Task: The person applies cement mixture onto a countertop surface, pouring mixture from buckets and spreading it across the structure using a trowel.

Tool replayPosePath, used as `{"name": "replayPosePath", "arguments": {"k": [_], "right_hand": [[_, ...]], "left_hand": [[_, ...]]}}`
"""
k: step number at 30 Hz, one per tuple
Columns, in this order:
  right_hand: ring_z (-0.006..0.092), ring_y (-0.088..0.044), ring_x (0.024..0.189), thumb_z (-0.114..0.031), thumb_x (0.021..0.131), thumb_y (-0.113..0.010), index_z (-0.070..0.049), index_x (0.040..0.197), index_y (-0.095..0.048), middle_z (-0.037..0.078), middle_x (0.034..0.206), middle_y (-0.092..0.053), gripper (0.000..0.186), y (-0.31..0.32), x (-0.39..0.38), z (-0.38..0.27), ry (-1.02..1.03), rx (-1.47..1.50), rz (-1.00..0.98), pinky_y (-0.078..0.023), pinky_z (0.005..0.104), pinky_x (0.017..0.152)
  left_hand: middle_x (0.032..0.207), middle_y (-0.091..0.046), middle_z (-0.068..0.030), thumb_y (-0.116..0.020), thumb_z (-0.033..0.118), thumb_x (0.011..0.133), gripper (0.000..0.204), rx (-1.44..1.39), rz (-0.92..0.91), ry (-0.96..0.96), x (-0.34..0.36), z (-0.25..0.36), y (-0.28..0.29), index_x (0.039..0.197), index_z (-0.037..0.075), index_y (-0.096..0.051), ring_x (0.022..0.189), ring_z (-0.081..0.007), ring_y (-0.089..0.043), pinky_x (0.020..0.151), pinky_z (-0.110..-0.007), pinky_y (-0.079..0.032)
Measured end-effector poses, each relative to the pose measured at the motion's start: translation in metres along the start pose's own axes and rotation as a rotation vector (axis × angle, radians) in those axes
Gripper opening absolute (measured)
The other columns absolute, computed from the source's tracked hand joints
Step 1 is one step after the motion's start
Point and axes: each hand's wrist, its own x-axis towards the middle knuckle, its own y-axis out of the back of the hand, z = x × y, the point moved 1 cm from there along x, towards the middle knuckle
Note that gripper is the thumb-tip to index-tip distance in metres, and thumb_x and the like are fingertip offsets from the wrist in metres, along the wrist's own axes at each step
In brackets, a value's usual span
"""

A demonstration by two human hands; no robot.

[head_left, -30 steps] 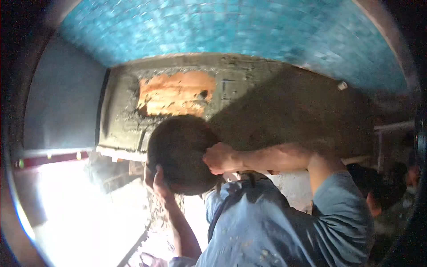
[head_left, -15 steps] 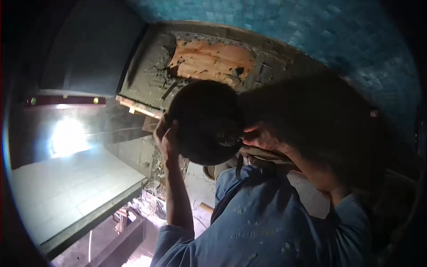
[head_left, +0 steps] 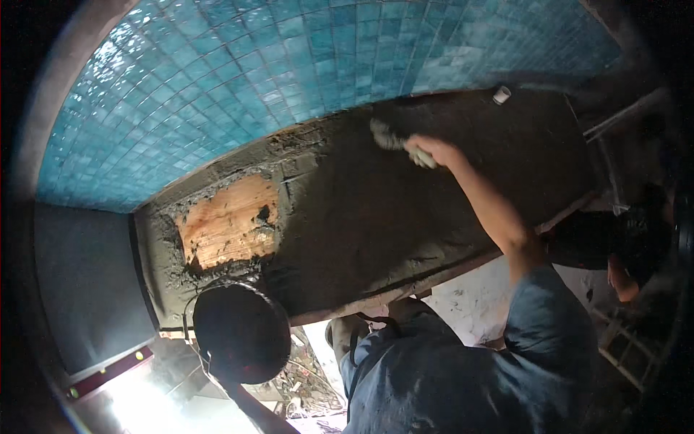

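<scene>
My right hand (head_left: 438,150) is stretched far out over the dark mortar bed (head_left: 383,210). It is closed on what looks like a brush (head_left: 387,136), with a pale handle and a mottled grey head. That head is just above or on the mortar near the tiled wall; I cannot tell which. A round black bucket (head_left: 242,331) is at the near left, its inside very dark. My left hand (head_left: 220,375) holds the bucket from its lower left side, most of the fingers hidden. A bare orange-brown wooden panel (head_left: 230,220) shows through the mortar at left.
Blue-green tiles (head_left: 303,65) cover the wall behind. A small white cup-like piece (head_left: 502,95) lies on the mortar's far edge. A dark panel (head_left: 87,282) stands at left above a red spirit level (head_left: 108,374). Another person (head_left: 643,231) is at the right. Rubble lies below.
My view has turned to the right. My right hand has gone from beside the bucket out over the mortar bed with the brush. The bucket now appears lower and further left, still in my left hand.
</scene>
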Motion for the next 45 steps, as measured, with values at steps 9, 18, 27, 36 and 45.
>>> {"name": "replayPosePath", "arguments": {"k": [9, 18, 27, 36, 45], "right_hand": [[0.0332, -0.059, 0.104, -0.037, 0.093, -0.055, -0.001, 0.122, -0.057, 0.024, 0.118, -0.058, 0.046, 0.025, 0.03, 0.028, 0.05, -1.014, 0.58, -0.049, 0.0453, 0.089], [0.0376, -0.049, 0.123, -0.018, 0.078, -0.069, -0.012, 0.141, -0.043, 0.018, 0.14, -0.048, 0.069, 0.175, 0.036, 0.044, -0.01, -1.518, 0.675, -0.04, 0.0455, 0.103], [0.0258, -0.06, 0.064, -0.035, 0.094, -0.055, -0.003, 0.101, -0.061, 0.012, 0.076, -0.061, 0.034, -0.032, 0.076, 0.04, 0.004, -0.97, 0.388, -0.051, 0.0431, 0.06], [0.0319, -0.065, 0.086, -0.035, 0.096, -0.048, 0.001, 0.107, -0.063, 0.02, 0.103, -0.065, 0.04, 0.175, 0.031, 0.034, -0.553, -0.961, 0.681, -0.05, 0.0479, 0.076], [0.0358, -0.067, 0.068, -0.046, 0.095, -0.044, -0.001, 0.108, -0.06, 0.021, 0.083, -0.067, 0.05, -0.083, 0.15, 0.07, -0.198, -0.185, 0.567, -0.053, 0.0479, 0.073]], "left_hand": [[0.106, -0.069, -0.0139, -0.069, 0.02, 0.084, 0.04, -0.229, 0.063, 0.418, -0.05, -0.054, -0.024, 0.119, 0.001, -0.062, 0.094, -0.0267, -0.066, 0.078, -0.038, -0.053], [0.105, -0.069, -0.0133, -0.069, 0.019, 0.085, 0.039, -0.327, 0.064, 0.495, -0.018, -0.016, -0.055, 0.119, 0.001, -0.062, 0.092, -0.0266, -0.066, 0.077, -0.038, -0.053], [0.104, -0.069, -0.0127, -0.068, 0.018, 0.086, 0.037, -0.196, 0.074, 0.506, -0.013, -0.015, -0.018, 0.118, 0.001, -0.063, 0.09, -0.0265, -0.067, 0.076, -0.038, -0.053], [0.103, -0.07, -0.0121, -0.067, 0.018, 0.086, 0.036, -0.22, 0.062, 0.494, -0.009, -0.013, -0.025, 0.118, 0.001, -0.063, 0.088, -0.0263, -0.067, 0.075, -0.038, -0.054], [0.103, -0.07, -0.0115, -0.067, 0.017, 0.087, 0.035, -0.172, 0.096, 0.451, -0.029, -0.02, 0.026, 0.117, 0.002, -0.063, 0.087, -0.0262, -0.067, 0.074, -0.038, -0.054]]}}
